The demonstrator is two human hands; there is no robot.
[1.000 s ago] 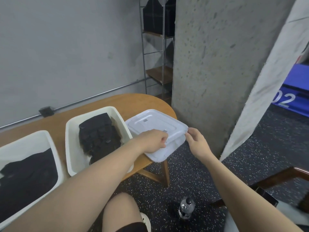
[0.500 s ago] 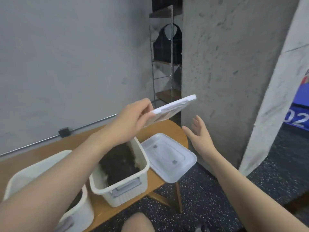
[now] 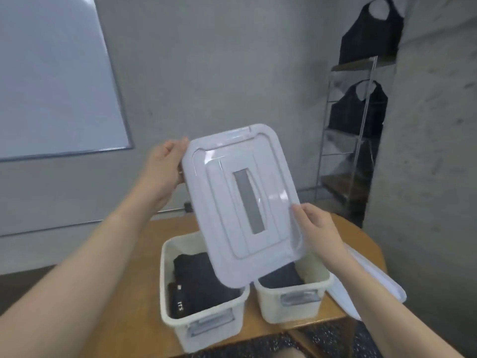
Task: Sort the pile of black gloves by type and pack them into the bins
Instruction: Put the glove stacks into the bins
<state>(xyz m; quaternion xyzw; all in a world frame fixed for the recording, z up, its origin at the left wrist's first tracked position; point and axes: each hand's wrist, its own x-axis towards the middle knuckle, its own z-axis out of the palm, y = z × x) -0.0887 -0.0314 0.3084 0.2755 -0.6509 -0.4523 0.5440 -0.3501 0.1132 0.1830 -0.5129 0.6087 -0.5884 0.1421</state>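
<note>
A white bin lid (image 3: 242, 202) with a grey window slot is held up in the air, tilted, above two white bins. My left hand (image 3: 165, 169) grips its upper left edge. My right hand (image 3: 315, 226) holds its lower right edge. The left bin (image 3: 165, 280) holds folded black gloves (image 3: 198, 288). More black gloves (image 3: 281, 276) lie in the right bin (image 3: 296, 303), partly hidden by the lid. A second white lid (image 3: 371, 280) lies flat on the wooden table (image 3: 361, 236) to the right of the bins.
A whiteboard (image 3: 51, 81) hangs on the grey wall at the left. A metal shelf rack (image 3: 358, 130) with black bags stands at the back right beside a concrete pillar (image 3: 426, 151). Dark speckled floor (image 3: 322, 339) lies in front of the table.
The lid went from my left hand alone, held edge-on, to both hands, its face turned toward me. My right hand closed on its lower edge. The view rose and shifted left.
</note>
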